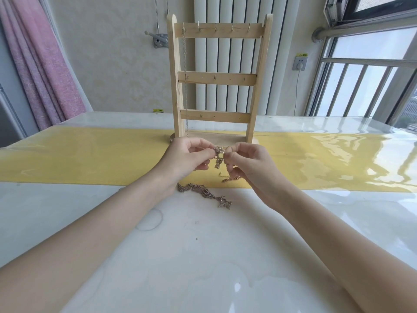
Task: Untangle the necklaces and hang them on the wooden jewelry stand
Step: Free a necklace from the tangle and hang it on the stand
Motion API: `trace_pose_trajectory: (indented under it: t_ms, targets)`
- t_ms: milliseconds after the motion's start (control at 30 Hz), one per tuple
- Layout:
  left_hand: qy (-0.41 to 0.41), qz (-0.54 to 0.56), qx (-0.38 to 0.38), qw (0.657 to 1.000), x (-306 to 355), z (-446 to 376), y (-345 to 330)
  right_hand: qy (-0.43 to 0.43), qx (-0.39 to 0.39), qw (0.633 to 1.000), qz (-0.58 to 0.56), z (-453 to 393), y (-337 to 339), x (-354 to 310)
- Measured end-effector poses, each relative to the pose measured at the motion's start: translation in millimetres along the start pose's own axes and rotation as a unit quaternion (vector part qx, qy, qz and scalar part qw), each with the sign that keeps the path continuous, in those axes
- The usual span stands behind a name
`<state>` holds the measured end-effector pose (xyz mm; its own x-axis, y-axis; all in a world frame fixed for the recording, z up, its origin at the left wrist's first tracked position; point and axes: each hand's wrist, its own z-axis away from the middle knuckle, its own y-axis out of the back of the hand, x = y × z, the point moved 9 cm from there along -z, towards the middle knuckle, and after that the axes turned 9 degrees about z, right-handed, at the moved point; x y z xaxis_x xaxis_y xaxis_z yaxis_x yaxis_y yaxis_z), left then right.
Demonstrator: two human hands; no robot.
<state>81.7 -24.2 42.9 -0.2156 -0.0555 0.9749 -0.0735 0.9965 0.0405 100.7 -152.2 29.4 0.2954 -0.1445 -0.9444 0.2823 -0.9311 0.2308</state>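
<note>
A tangled silver necklace (219,155) hangs between both grips: left hand (188,159) and right hand (246,164) each pinch it. At 6 o'clock another chain clump (204,193) lies on the bench (203,256). At 12 o'clock stands the wooden stand (217,79), one chain (185,80) hung on it.

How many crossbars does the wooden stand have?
3: a top crossbar, a middle crossbar and a bottom crossbar, all spanning between the stand's two uprights.

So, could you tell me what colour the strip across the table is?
Yellow; the strip shows best in the head view.
</note>
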Motion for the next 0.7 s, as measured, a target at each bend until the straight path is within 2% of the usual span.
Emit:
trace_pose_trajectory:
  t_ms: [167, 267, 400, 533, 700]
  targets:
    - [0.048, 0.107, -0.041, 0.992, -4, 1, -12, -0.021, 0.016, 0.999, -0.04, 0, 7, 4]
    - [0.08, 0.188, -0.051, 0.977, -8, 0, -15, 0.008, 0.005, 1.0, -0.018, 1, 1, -1]
    - [0.081, 0.147, -0.051, 0.984, -10, 1, -12, 0.082, 0.018, 0.996, 0.033, 3, 0, -17]
    - [0.087, 0.149, -0.046, 0.984, -11, 2, -12, 0.089, 0.034, 0.993, 0.07, 2, 4, -20]
    - [0.109, 0.201, -0.025, 0.973, -11, 2, -8, 0.04, 0.018, 0.999, -0.032, -1, 4, -13]
